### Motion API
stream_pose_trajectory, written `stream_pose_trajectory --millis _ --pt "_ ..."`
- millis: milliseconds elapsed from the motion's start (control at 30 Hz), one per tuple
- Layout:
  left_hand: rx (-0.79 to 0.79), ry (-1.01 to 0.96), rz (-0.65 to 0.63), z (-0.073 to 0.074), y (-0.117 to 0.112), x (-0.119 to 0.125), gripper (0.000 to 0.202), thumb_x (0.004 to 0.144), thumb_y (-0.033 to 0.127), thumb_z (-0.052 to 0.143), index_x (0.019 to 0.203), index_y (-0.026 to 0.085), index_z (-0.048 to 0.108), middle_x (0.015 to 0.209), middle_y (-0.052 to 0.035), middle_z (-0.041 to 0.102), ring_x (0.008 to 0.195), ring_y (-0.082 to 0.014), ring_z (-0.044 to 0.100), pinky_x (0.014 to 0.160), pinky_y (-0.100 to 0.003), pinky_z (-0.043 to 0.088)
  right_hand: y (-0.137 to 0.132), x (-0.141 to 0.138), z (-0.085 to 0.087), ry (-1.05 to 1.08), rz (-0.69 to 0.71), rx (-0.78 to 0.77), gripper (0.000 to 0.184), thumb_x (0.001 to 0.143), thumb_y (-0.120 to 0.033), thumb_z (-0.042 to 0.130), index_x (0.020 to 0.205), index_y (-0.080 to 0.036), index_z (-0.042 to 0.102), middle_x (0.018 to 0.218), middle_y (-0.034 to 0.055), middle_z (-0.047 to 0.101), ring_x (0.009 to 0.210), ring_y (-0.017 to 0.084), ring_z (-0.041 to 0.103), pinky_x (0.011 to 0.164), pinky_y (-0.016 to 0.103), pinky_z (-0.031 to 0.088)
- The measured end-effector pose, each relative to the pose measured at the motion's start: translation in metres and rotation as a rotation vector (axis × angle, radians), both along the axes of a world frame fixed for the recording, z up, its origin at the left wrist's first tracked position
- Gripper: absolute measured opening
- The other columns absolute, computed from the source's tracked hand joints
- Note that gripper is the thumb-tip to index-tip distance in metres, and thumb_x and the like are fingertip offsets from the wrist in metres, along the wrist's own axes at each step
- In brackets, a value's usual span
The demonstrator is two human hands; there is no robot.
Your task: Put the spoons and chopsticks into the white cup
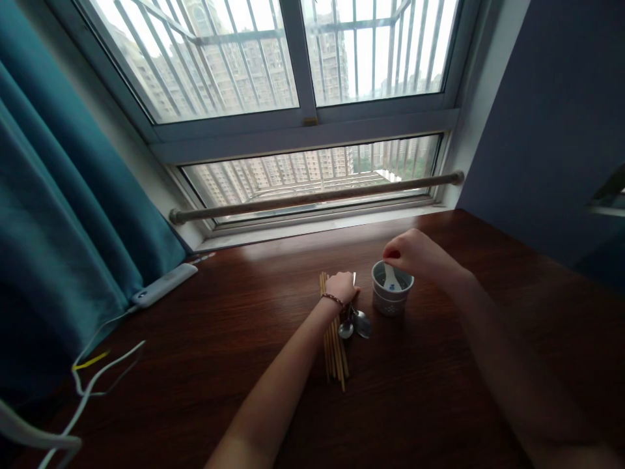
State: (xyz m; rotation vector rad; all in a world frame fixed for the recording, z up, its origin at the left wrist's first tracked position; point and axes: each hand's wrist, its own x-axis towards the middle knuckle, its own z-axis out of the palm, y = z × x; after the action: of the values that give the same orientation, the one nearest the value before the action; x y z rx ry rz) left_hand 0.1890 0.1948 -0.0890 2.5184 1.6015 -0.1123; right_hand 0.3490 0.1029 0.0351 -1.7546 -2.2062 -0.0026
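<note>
Your right hand (415,255) pinches a white ceramic spoon (390,278) standing inside the small white holder cup (390,298). Your left hand (340,287) closes over the bamboo chopsticks (334,352) and metal spoons (355,323) on the dark wooden surface (195,365). The ceramic looks smooth and fragile, so hold its handle.

A white power strip (163,284) with trailing cables (92,381) lies beside teal curtains (53,215).

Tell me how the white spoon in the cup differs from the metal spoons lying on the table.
The white spoon is pale with a blue mark; the metal spoons are shiny silver. The white spoon stands tilted inside the holder cup, held by the right hand; the metal spoons lie flat on the table beside the chopsticks, under the left hand. Both are spoons within the hands' grasp.
</note>
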Motion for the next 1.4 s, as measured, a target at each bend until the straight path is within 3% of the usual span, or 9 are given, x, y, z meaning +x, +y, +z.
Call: stream_pose_trajectory --millis 333,567,733,867,967,1067,1200,1400 --pt "-0.001 -0.004 0.007 -0.004 0.003 0.002 0.028 0.072 0.028 0.05 0.092 0.013 0.064 0.096 -0.0153 0.065 0.092 -0.0266 0.061 0.076 -0.035 0.049 0.004 -0.022 -0.02 -0.33 -0.052 0.064 0.019 0.073 -0.018 0.048 0.071 -0.017 0.067 0.072 0.0077 0.063 0.068 0.021 0.06 0.057 0.026 0.036" --pt "-0.057 -0.121 -0.007 0.008 0.002 -0.003 0.025 0.068 0.029 0.051 0.081 0.011 0.063 0.092 -0.0177 0.065 0.089 -0.0274 0.061 0.074 -0.033 0.048 0.006 -0.033 -0.028 -0.344 -0.062 0.036 0.019 0.075 -0.014 0.047 0.078 -0.014 0.065 0.078 0.0108 0.063 0.076 0.023 0.06 0.064 0.027 0.041" --pt "-0.185 -0.344 -0.045 0.036 0.011 -0.016 0.023 0.07 0.028 0.043 0.056 0.013 0.054 0.066 -0.0102 0.064 0.065 -0.0175 0.061 0.059 -0.024 0.045 0.006 -0.038 -0.03 -0.299 -0.109 -0.02 0.023 0.078 -0.01 0.042 0.08 -0.013 0.065 0.082 0.0116 0.063 0.079 0.023 0.061 0.069 0.029 0.043" --pt "-0.234 -0.556 0.0 0.071 0.008 -0.033 0.024 0.075 0.026 0.034 0.06 0.013 0.048 0.058 -0.0053 0.058 0.048 -0.0084 0.052 0.044 -0.017 0.039 0.004 -0.045 -0.03 -0.233 -0.15 -0.058 0.026 0.082 -0.013 0.04 0.081 -0.012 0.066 0.084 0.0123 0.063 0.08 0.024 0.062 0.07 0.029 0.045" --pt "-0.319 -0.898 0.085 0.098 -0.002 -0.05 0.016 0.072 0.023 0.038 0.061 0.014 0.044 0.048 0.0002 0.05 0.036 -0.0046 0.04 0.036 -0.014 0.029 0.0 -0.051 -0.028 -0.203 -0.192 -0.076 0.028 0.082 -0.014 0.039 0.08 -0.011 0.066 0.083 0.0137 0.063 0.078 0.025 0.062 0.068 0.03 0.046" --pt "-0.31 -1.173 0.103 0.119 -0.009 -0.07 0.013 0.071 0.022 0.043 0.061 0.014 0.045 0.044 0.0008 0.05 0.032 -0.0047 0.038 0.033 -0.014 0.025 -0.005 -0.056 -0.025 -0.212 -0.228 -0.075 0.027 0.082 -0.013 0.039 0.079 -0.011 0.066 0.08 0.0144 0.063 0.076 0.026 0.063 0.064 0.03 0.047" --pt "-0.193 -1.386 0.099 0.136 -0.016 -0.091 0.015 0.069 0.024 0.048 0.059 0.014 0.046 0.042 0.0007 0.05 0.031 -0.006 0.039 0.031 -0.015 0.024 -0.011 -0.062 -0.021 -0.246 -0.301 -0.078 0.027 0.082 -0.011 0.039 0.079 -0.01 0.067 0.08 0.0162 0.063 0.076 0.027 0.063 0.062 0.03 0.048" --pt "-0.068 -1.515 0.071 0.148 -0.026 -0.103 0.015 0.068 0.022 0.047 0.055 0.015 0.046 0.041 0.0015 0.047 0.03 -0.0054 0.037 0.03 -0.016 0.024 -0.014 -0.069 -0.019 -0.205 -0.364 -0.086 0.026 0.084 -0.016 0.041 0.079 -0.011 0.067 0.081 0.0156 0.063 0.077 0.028 0.063 0.061 0.032 0.049"
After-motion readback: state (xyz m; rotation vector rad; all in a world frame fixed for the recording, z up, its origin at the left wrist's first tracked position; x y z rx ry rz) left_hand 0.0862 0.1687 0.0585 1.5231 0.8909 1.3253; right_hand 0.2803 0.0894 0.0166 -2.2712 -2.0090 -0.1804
